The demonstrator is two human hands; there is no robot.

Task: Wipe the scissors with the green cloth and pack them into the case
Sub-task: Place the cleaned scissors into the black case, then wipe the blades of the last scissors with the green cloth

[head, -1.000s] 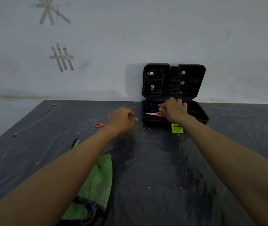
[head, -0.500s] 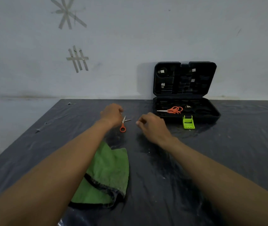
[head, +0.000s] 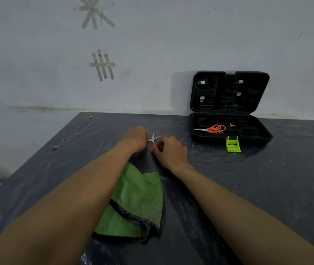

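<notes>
Counts: 2 hands, 1 case (head: 209, 139), 1 green cloth (head: 139, 197), 1 lime clip (head: 233, 145), 2 tape marks (head: 102, 65) on the wall (head: 37, 73).

Scissors: one small pair (head: 153, 140) out of the case, plus the packed scissors (head: 212, 129) inside it. Their orange loops overlap, so I can't tell if that's one pair or more.

Case: black moulded plastic and rectangular. It is open, with the lid upright against the wall and recessed slots in both halves. The clip sits just in front of the case's front wall.

Cloth: fuzzy terry with dark stitched edging, folded and rumpled. It lies well left of the case and nearer the camera, partly under the left forearm.

The table sheet (head: 267, 178) is dark, glossy, wrinkled plastic.

Small pair: left of the case and apart from it, between the two hands. It has steel blades and orange plastic handles. The blades are spread in a V with tips pointing away toward the wall, and the long axis runs roughly near-to-far. I can't tell if it's lifted or on the sheet.

Left hand (head: 136, 138): fingers curled, holding one handle.
Right hand (head: 171, 152): fingers curled, fingertips pinching the other handle.

Packed scissors: lying flat in the case base. The long axis runs along the case's length, with the blade tip toward its left end and the handles toward the middle.
</notes>
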